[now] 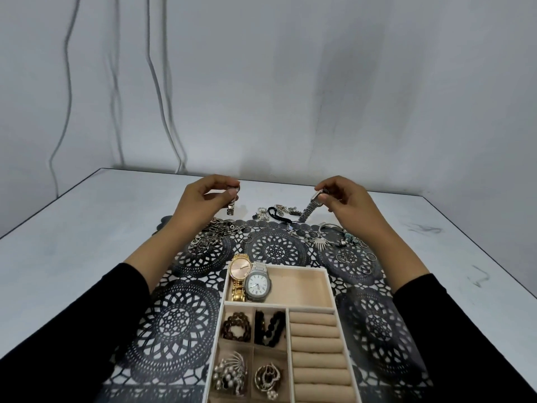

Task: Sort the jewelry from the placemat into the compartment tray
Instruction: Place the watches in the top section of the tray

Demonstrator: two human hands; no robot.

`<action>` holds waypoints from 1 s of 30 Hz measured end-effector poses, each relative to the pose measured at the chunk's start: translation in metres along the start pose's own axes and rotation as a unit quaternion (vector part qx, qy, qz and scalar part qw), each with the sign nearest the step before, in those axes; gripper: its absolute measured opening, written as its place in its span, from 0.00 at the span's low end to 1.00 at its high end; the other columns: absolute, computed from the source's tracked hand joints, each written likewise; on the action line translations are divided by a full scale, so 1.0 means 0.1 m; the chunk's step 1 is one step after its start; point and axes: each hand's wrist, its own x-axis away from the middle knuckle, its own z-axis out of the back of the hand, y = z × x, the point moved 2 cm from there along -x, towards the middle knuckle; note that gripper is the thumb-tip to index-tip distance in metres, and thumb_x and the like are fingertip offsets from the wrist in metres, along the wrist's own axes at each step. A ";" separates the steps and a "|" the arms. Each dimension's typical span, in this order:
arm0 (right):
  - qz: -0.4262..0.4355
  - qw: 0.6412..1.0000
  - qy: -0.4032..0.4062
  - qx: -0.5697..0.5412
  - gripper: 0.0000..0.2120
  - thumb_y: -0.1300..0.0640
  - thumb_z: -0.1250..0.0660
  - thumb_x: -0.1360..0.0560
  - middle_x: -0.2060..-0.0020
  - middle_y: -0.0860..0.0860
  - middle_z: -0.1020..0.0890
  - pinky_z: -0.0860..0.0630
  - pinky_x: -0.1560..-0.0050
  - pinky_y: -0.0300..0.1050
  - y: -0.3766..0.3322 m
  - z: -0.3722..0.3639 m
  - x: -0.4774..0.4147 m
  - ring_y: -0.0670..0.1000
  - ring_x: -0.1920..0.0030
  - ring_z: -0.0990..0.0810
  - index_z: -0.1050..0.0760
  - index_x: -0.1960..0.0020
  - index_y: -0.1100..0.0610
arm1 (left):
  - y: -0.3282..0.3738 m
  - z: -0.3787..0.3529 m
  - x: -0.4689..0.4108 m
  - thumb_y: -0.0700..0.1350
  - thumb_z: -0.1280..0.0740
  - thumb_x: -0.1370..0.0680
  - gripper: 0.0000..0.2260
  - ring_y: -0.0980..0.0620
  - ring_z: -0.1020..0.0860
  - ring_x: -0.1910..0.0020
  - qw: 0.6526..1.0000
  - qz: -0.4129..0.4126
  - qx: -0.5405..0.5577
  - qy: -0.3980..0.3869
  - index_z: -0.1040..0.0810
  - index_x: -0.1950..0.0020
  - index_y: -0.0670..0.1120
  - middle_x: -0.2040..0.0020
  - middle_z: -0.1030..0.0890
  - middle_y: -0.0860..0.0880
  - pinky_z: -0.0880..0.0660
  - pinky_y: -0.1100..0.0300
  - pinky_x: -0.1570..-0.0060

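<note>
Both hands are raised over the far end of the black lace placemat (pixel 174 315). My left hand (pixel 203 202) pinches a small silver watch (pixel 231 203) whose strap hangs down. A second silver watch (pixel 311 206), with a mesh strap slanting toward the mat, is pinched by my right hand (pixel 345 205). The beige compartment tray (pixel 329 289) lies near me. Its top compartment holds a gold watch (pixel 240 274) and a silver watch (pixel 257 283). Bead bracelets (pixel 236 327), a brooch (pixel 229 373) and earrings (pixel 267 376) fill the small compartments. The ring rolls (pixel 316 344) are bare.
Loose jewelry lies along the mat's far edge: silver chains (pixel 212 234) at left, a black cord piece (pixel 279 216) in the middle, bangles (pixel 334 235) and several small rings (pixel 354 260) at right. The white table (pixel 72 242) ends at a grey wall.
</note>
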 end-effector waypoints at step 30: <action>-0.056 0.971 -0.193 -0.129 0.10 0.61 0.29 0.27 0.59 0.56 0.19 0.25 0.57 0.37 -0.59 -0.24 0.96 0.48 0.61 0.21 0.25 0.48 0.61 | 0.35 0.27 1.10 0.40 0.29 0.24 0.07 0.58 0.18 0.55 1.000 0.009 -0.013 0.010 0.17 0.47 0.48 0.52 0.15 0.50 0.24 0.71 0.65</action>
